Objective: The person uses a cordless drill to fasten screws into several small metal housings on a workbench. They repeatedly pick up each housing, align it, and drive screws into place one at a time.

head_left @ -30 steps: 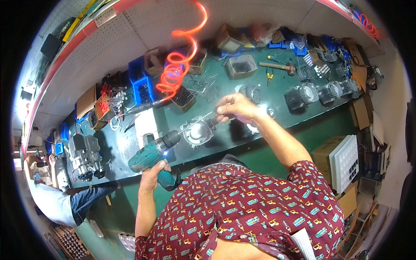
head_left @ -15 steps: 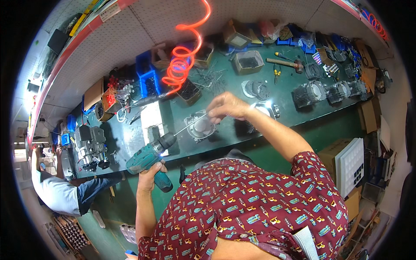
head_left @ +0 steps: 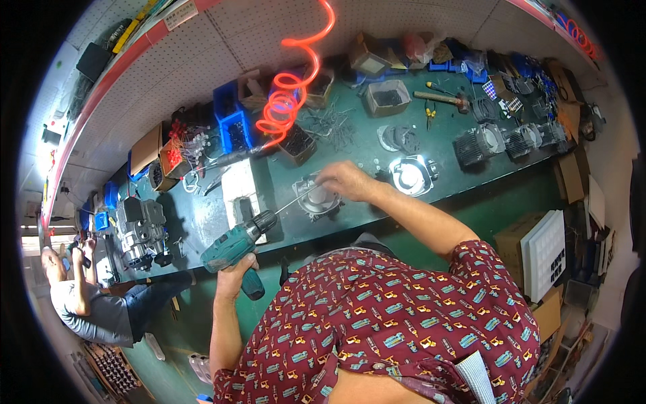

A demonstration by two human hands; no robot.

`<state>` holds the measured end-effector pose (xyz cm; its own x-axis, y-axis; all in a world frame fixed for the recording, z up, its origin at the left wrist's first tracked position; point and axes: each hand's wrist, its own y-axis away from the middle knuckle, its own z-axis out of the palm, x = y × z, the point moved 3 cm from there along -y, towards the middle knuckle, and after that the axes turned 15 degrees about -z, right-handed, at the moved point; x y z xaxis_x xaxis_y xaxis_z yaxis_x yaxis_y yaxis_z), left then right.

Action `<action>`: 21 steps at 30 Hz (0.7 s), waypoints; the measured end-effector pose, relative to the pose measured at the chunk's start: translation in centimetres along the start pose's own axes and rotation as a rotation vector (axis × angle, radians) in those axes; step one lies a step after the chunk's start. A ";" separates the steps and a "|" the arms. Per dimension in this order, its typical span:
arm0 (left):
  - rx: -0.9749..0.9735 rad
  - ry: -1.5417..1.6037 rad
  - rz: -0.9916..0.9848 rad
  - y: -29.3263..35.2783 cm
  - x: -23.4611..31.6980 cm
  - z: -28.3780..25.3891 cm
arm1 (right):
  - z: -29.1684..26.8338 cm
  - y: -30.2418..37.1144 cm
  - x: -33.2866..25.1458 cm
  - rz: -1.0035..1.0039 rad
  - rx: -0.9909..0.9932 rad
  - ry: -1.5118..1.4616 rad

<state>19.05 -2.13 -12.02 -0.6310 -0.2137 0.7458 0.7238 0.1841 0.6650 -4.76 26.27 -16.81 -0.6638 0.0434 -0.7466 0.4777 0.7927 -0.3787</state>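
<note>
My left hand [head_left: 237, 273] is wrapped round the grip of a teal cordless drill [head_left: 232, 248], held at the front edge of the bench. A long thin driver bit [head_left: 291, 202] runs from its chuck up to the right. My right hand [head_left: 346, 182] is closed in a pinch near the bit's far end; what sits between the fingertips is too small to tell. Just below these fingers, a grey metal housing [head_left: 321, 207] lies on the bench. Right of my hand is a brightly lit round metal housing [head_left: 412, 176], with grey cast parts [head_left: 398, 139] behind it.
An orange coiled air hose [head_left: 282, 108] hangs over the green bench [head_left: 363, 108]. A white box [head_left: 240, 185], a blue bin [head_left: 235, 132] and an open carton [head_left: 388, 98] stand around. A hammer [head_left: 444, 99] and finned housings [head_left: 479, 143] lie right. Another person [head_left: 94, 310] works far left.
My right hand has lowered slightly toward the housing, and the drill has shifted a little right. The lit round housing now shows more fully. The other person has raised their hands and leaned back.
</note>
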 end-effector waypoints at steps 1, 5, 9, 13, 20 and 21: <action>0.014 -0.048 0.024 -0.1 0.3 -0.1 | 0.6 0.2 0.1 0.021 0.028 0.093; 0.086 -0.332 0.117 -0.4 1.5 -0.6 | 3.0 -0.5 -0.4 0.156 0.046 0.328; 0.099 -0.491 0.212 -0.7 4.1 0.5 | 5.2 -0.8 0.7 0.224 -0.045 0.406; 0.040 -0.605 0.269 -1.7 5.8 1.3 | 7.1 -0.3 2.1 0.231 0.050 0.343; 0.074 -0.695 0.227 -2.0 8.5 2.1 | 4.7 1.3 1.2 0.292 0.418 0.100; 0.054 -0.714 0.224 -1.8 9.3 2.3 | 3.6 1.6 0.4 0.293 0.513 0.106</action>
<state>11.23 -2.20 -6.14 -0.5116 0.5057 0.6946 0.8529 0.2012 0.4817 -2.14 25.38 -19.68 -0.5037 0.2971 -0.8112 0.8488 0.3449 -0.4007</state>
